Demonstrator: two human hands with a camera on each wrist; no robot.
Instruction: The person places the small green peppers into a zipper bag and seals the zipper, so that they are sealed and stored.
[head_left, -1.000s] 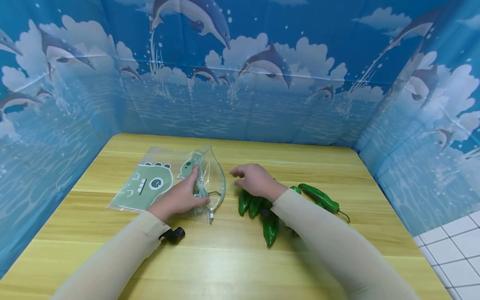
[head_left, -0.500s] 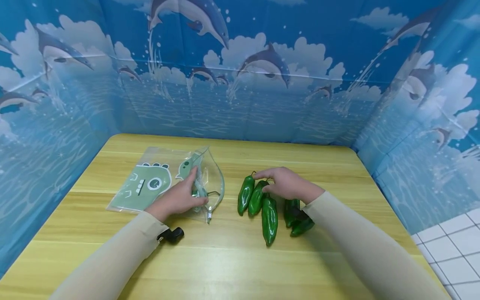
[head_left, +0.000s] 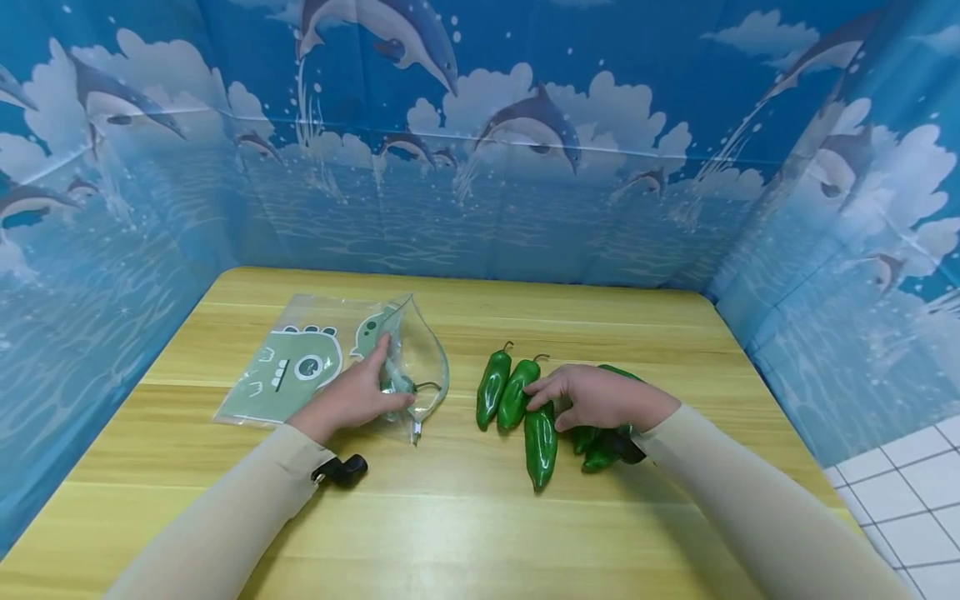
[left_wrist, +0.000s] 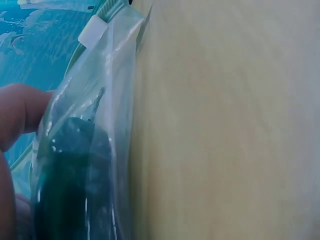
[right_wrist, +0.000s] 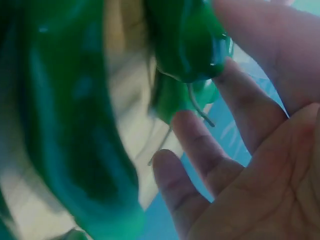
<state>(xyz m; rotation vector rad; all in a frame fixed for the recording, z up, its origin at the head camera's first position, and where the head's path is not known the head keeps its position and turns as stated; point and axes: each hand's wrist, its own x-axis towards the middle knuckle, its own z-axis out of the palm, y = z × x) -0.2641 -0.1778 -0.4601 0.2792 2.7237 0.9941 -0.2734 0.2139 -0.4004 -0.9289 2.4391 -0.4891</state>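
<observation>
The left grip (head_left: pixel 347 402) holds a clear bag (head_left: pixel 300 392), a green pepper (left_wrist: pixel 70 185) inside.

A blue curtain (head_left: pixel 480 225) with printed dolphins (head_left: pixel 534 132) hangs behind the wooden table (head_left: pixel 450 533). At the lower right, there are what seem white tiles (head_left: pixel 896 500).

The left sleeve (head_left: pixel 217 517) and right sleeve (head_left: pixel 757 496) are showing plain beige, with small black devices (head_left: pixel 348 472) protruding beneath the cuffs (head_left: pixel 303 450).

The bright head view shows soft glare on the tabletop (head_left: pixel 450 517); both wrist views are blurred.
</observation>
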